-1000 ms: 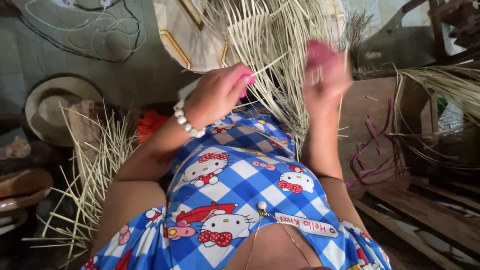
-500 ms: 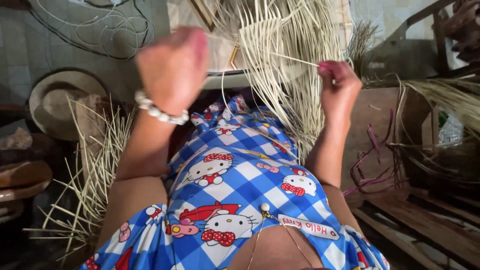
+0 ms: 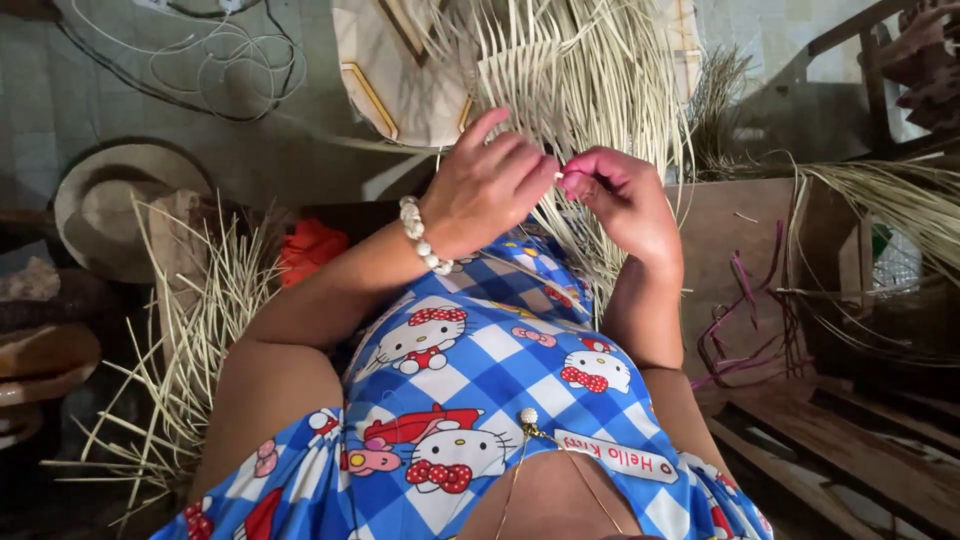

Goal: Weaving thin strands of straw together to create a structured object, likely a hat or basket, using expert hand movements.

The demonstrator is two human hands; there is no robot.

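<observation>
Left hand and right hand meet fingertip to fingertip, each grip pinching thin pale straw strand of half-woven pale straw mat.

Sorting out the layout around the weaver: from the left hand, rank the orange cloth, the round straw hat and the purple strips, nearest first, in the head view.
From the left hand:
1. Orange cloth, lower left.
2. Purple strips, right.
3. Round straw hat, far left.

A dim tiled floor lies at left, with a wooden pallet at lower right.
</observation>
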